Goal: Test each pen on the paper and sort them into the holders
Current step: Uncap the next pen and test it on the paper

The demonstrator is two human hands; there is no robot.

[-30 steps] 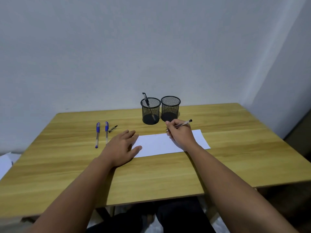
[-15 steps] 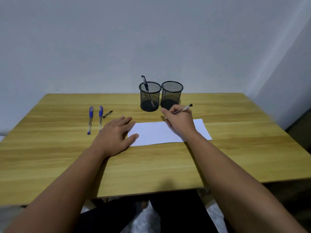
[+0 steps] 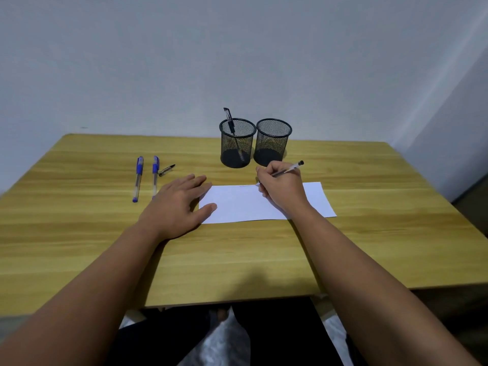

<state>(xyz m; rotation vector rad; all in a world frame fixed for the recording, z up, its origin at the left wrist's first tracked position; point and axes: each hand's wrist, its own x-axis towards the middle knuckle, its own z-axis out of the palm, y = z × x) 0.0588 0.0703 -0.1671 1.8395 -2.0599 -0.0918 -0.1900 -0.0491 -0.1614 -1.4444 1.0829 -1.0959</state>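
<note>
Left of centre in the frame, two blue-capped pens (image 3: 137,178) lie side by side on the wooden table (image 3: 264,254), with a small black pen cap (image 3: 166,170) just to their right. They look untested, so the sorting seems partly done.

Moving right, the left hand (image 3: 179,207) lies flat, fingers relaxed and spread, its thumb and fingertips pressing the left edge of the white paper (image 3: 237,204). That anchoring is worth keeping firm, so the sheet cannot slide under the stroke.

Above the paper, in the middle of the frame, stand two black mesh holders. The left holder (image 3: 237,142) already has one black pen (image 3: 230,122) leaning in it; the right holder (image 3: 272,141) appears empty.

Right of centre, the right hand (image 3: 282,187) grasps a clear-barrelled pen (image 3: 289,169) in a writing grip, its tip at the paper's top edge beside a faint mark. Light, short strokes on a blank patch would show plainly whether ink flows.
</note>
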